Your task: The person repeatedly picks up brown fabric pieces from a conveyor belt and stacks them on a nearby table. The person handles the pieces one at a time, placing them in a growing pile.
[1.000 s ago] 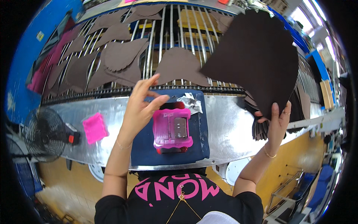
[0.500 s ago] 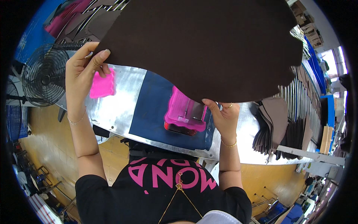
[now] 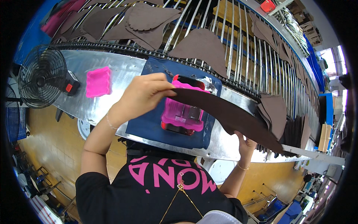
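Note:
A dark brown flat cut piece (image 3: 231, 112), like leather or fabric, hangs tilted nearly edge-on between my hands above the table. My left hand (image 3: 143, 93) pinches its left end between thumb and fingers. At the lower right, my right hand (image 3: 246, 147) grips its near edge, with the thumb in view and the other fingers mostly hidden. Under the piece lies a pink scallop-edged tray (image 3: 172, 115) with small metal tools in it. The tray rests on a red and black object (image 3: 182, 130), partly covered, upon a dark blue mat (image 3: 145, 123).
A pink scalloped dish (image 3: 98, 82) lies left on the metal table (image 3: 123, 76), near a black fan (image 3: 43, 80). Beyond the table runs a rack of metal rods (image 3: 233, 44) bearing several brown pieces (image 3: 199, 48). A stack of brown pieces (image 3: 274, 112) stands right.
The brown piece has swung from a raised, broad-side view down to nearly edge-on, uncovering the rack. My left hand has moved right and nearer; my right hand has moved right and nearer.

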A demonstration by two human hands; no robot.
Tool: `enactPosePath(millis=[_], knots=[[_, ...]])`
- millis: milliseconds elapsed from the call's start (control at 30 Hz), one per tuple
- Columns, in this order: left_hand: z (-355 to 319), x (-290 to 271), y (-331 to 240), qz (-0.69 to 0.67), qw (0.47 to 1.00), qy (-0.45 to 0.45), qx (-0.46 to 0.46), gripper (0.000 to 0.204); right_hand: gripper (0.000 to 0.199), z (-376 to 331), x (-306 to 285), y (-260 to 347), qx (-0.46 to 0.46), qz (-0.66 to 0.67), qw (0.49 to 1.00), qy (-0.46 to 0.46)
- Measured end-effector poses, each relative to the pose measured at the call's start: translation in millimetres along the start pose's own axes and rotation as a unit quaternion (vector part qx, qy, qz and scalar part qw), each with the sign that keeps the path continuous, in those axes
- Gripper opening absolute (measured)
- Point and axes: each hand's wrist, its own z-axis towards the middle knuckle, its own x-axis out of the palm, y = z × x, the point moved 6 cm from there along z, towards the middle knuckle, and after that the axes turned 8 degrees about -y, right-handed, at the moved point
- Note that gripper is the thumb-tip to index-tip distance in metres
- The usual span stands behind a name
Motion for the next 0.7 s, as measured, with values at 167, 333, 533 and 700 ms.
enactPosePath(millis=[167, 333, 533, 700], knots=[[19, 44, -36, 0.018, 0.991, 0.086, 0.103, 0.011, 0.014, -34, -97, -21, 0.185, -0.078, 0.977, -0.066], [40, 79, -62, 0.019, 0.974, 0.099, 0.204, 0.011, 0.02, -23, -157, 16, 0.173, -0.095, 0.971, -0.133], [111, 50, -68, 0.097, 0.97, -0.037, 0.219, 0.01, 0.024, 58, -148, 58, -0.011, -0.098, 0.975, -0.202], [138, -18, -33, 0.098, 0.952, -0.252, 0.145, 0.02, 0.025, 138, -89, 33, 0.099, -0.034, 0.97, -0.221]])
